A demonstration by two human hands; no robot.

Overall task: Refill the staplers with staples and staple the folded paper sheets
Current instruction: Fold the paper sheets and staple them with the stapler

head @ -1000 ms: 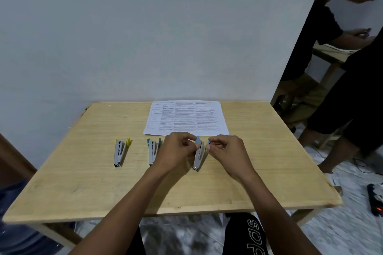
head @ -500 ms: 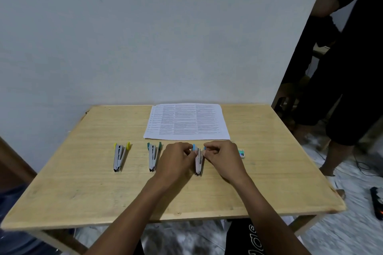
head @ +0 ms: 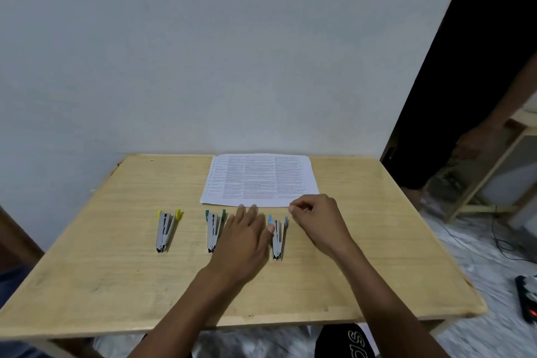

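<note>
Three open staplers lie in a row on the wooden table [head: 377, 256]: one with yellow tips [head: 165, 231], one with green tips [head: 213, 229] and one with blue tips [head: 278, 237]. A printed paper sheet [head: 258, 180] lies flat behind them. My left hand [head: 244, 237] rests flat between the green and blue staplers, fingers apart, its thumb touching the blue one. My right hand [head: 319, 218] is to the right of the blue stapler, at the sheet's near right corner. Its fingertips pinch a thin pale sliver that looks like a staple strip.
The wall stands right behind the table. A person in black [head: 453, 81] stands at the right beside a wooden frame [head: 494, 168]. A power strip [head: 527, 296] and cables lie on the floor at the right.
Both hands have let go of the blue stapler, which now lies on the table. My left hand has spread flat and my right hand has shifted right. The small box is out of sight.
</note>
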